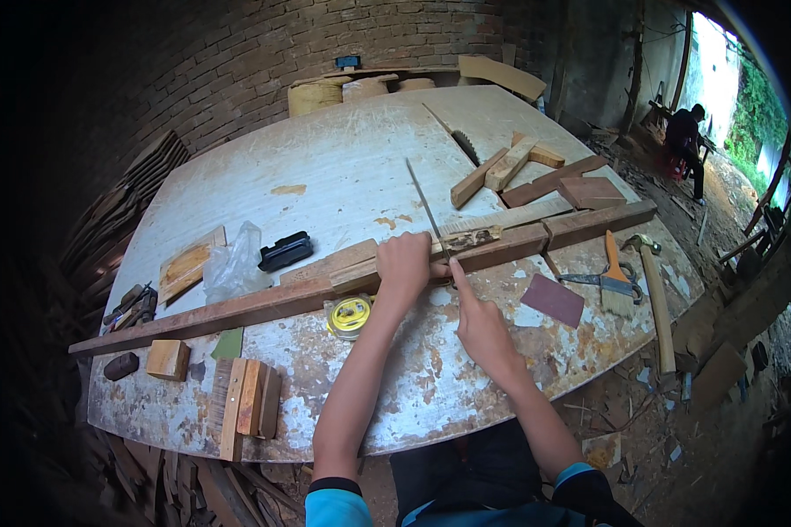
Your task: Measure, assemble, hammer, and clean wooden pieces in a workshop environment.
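My right hand (483, 329) is closed, index finger stretched forward, at the near end of a long thin metal blade (424, 198). It looks like a handsaw seen edge-on; its handle is hidden in my hand. The blade lies across a light wooden strip (356, 275), whose right part (473, 238) has a rough, dark-marked surface. Left of the blade, my left hand (403, 261) grips this strip from above with curled fingers. Strip and hand rest along a long brown wooden beam (228, 312) that crosses the table. Just left of my left forearm sits a yellow tape measure (349, 316).
The worn table (351, 158) carries a circular saw blade (464, 146), wood offcuts (472, 177), sandpaper (554, 300), a paintbrush (616, 277), a hammer (655, 307), a black case (286, 252), a plastic bag (235, 263) and wood blocks (167, 360). Another person (684, 145) sits far right.
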A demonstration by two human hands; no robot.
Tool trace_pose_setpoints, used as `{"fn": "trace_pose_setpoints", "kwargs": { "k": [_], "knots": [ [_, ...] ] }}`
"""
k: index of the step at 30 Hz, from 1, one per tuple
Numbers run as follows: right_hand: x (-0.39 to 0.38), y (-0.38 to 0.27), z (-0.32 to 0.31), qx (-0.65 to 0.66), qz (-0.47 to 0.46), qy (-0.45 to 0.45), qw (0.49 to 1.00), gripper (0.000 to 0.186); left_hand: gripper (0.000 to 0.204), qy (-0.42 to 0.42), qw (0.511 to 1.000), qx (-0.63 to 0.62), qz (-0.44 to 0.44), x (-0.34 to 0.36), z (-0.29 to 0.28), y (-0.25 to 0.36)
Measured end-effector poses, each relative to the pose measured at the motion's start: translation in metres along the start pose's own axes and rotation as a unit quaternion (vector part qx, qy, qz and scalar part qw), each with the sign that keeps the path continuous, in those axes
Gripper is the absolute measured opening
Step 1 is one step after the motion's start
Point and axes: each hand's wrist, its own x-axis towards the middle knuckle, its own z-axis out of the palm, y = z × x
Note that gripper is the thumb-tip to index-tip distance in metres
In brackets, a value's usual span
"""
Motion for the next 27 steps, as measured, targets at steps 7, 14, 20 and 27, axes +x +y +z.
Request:
{"fn": "trace_pose_setpoints", "kwargs": {
  "k": [7,14,20,27],
  "knots": [
    [0.005,0.009,0.004,0.008,-0.027,0.026,0.999,0.063,0.044,-0.008,1.000,0.007,-0.019,0.002,-0.003,0.005],
    [0.004,0.009,0.003,0.021,-0.029,0.027,0.999,0.064,0.047,0.021,1.000,0.002,0.002,0.003,0.011,-0.004],
    [0.004,0.004,-0.003,0.013,-0.021,0.018,1.000,0.064,0.049,0.014,1.000,-0.005,0.014,0.003,0.002,-0.001],
    [0.004,-0.001,-0.009,-0.012,-0.010,-0.026,1.000,0.068,0.054,-0.009,0.999,0.037,-0.007,0.004,0.004,0.005]
  ]
}}
